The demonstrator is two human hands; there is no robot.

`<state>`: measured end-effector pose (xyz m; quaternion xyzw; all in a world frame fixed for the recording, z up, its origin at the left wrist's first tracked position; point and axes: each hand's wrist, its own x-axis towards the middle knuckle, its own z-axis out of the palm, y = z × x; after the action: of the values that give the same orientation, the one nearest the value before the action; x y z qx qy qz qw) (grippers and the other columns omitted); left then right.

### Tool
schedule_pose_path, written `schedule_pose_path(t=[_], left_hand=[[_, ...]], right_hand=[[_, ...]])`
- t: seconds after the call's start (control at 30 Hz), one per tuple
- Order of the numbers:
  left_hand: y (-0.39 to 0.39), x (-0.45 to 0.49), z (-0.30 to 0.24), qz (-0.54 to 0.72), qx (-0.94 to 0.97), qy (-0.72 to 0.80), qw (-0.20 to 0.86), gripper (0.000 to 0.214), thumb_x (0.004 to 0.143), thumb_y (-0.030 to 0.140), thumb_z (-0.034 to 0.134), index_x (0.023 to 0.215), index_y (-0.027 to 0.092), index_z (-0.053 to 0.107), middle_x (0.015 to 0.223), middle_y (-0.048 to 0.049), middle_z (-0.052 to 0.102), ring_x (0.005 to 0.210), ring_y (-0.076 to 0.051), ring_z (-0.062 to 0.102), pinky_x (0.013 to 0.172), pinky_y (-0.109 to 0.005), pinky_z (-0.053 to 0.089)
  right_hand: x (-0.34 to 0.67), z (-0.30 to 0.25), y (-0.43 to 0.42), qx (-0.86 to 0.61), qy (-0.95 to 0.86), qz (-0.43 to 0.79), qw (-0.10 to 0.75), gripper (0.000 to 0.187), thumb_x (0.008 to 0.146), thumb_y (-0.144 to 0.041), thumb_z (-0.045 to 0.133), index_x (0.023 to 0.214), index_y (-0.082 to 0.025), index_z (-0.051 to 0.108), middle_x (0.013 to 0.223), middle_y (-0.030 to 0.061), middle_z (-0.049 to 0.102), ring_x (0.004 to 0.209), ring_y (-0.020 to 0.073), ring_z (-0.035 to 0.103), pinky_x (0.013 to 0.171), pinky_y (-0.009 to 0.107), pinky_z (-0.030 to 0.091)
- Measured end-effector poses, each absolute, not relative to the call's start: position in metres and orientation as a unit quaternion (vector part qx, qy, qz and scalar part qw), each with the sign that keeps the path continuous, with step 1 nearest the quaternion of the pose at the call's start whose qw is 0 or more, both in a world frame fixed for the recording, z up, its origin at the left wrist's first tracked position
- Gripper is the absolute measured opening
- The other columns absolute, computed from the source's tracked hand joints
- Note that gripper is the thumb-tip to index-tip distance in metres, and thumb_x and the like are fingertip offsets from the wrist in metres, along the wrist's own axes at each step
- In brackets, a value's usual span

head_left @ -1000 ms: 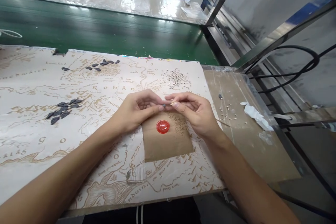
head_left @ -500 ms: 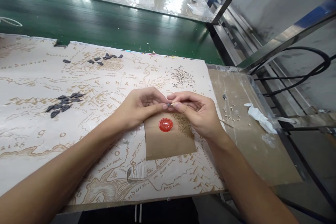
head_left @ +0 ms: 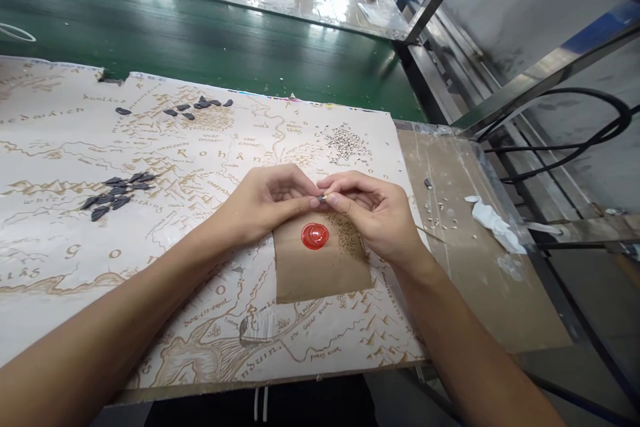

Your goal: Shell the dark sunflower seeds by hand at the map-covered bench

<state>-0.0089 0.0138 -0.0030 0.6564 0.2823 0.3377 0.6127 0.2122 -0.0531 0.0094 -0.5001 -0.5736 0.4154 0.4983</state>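
My left hand [head_left: 265, 203] and my right hand [head_left: 373, 210] meet fingertip to fingertip above a brown card piece [head_left: 323, 267]. The left hand pinches a tiny dark piece [head_left: 319, 198]. A thin pale stick is pinched in the right hand, its tip touching that piece and its tail [head_left: 429, 234] poking out behind the hand. A small red cap [head_left: 315, 235] lies on the card just below the fingers. A heap of tiny pale bits [head_left: 345, 143] lies beyond the hands.
The worktop is covered by a map-printed sheet [head_left: 75, 147]. Dark leaf-shaped pieces lie in two groups at the left [head_left: 117, 190] and far left [head_left: 197, 107]. A green conveyor belt [head_left: 200, 47] runs behind. A white scrap [head_left: 493, 221] and black cables [head_left: 575, 140] are at the right.
Both hands stay pinched together over the card; the view has shifted slightly, with no clear change in what they hold.
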Motion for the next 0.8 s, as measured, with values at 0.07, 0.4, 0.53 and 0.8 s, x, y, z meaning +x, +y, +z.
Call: schedule_pose_path(t=[0.07, 0.4, 0.53, 0.8], left_hand=[[0.0135, -0.0085, -0.0023, 0.337, 0.656, 0.284, 0.613, 0.01, 0.099, 0.028, 0.088, 0.099, 0.019, 0.084, 0.093, -0.0058, 0.085, 0.084, -0.017, 0.076, 0.076, -0.031, 0.06], [0.0098, -0.0059, 0.0011, 0.346, 0.645, 0.299, 0.613, 0.012, 0.095, 0.026, 0.09, 0.094, 0.016, 0.083, 0.091, -0.0064, 0.086, 0.082, -0.017, 0.077, 0.074, -0.029, 0.061], [0.0073, -0.006, -0.0015, 0.362, 0.642, 0.298, 0.607, 0.016, 0.094, 0.03, 0.093, 0.093, 0.017, 0.084, 0.093, -0.0071, 0.086, 0.082, -0.018, 0.077, 0.073, -0.03, 0.061], [0.0068, -0.0052, -0.007, 0.397, 0.638, 0.289, 0.593, 0.013, 0.094, 0.027, 0.093, 0.091, 0.018, 0.084, 0.093, -0.0062, 0.086, 0.084, -0.019, 0.078, 0.076, -0.032, 0.062]], right_hand=[[0.212, 0.0097, -0.0535, -0.503, -0.581, 0.408, 0.493, 0.009, 0.098, -0.031, 0.088, 0.093, -0.025, 0.084, 0.116, 0.0074, 0.086, 0.113, 0.0253, 0.081, 0.107, 0.048, 0.07], [0.2073, 0.0048, -0.0533, -0.485, -0.608, 0.37, 0.509, 0.006, 0.1, -0.023, 0.084, 0.094, -0.024, 0.082, 0.114, 0.0076, 0.083, 0.111, 0.0245, 0.08, 0.103, 0.043, 0.07], [0.2057, 0.0063, -0.0544, -0.484, -0.619, 0.349, 0.511, 0.009, 0.1, -0.018, 0.083, 0.094, -0.025, 0.083, 0.112, 0.0073, 0.084, 0.111, 0.0246, 0.078, 0.102, 0.043, 0.069], [0.2025, 0.004, -0.054, -0.473, -0.614, 0.346, 0.529, 0.014, 0.1, -0.012, 0.081, 0.095, -0.024, 0.084, 0.112, 0.0065, 0.083, 0.11, 0.0214, 0.079, 0.101, 0.039, 0.069]])
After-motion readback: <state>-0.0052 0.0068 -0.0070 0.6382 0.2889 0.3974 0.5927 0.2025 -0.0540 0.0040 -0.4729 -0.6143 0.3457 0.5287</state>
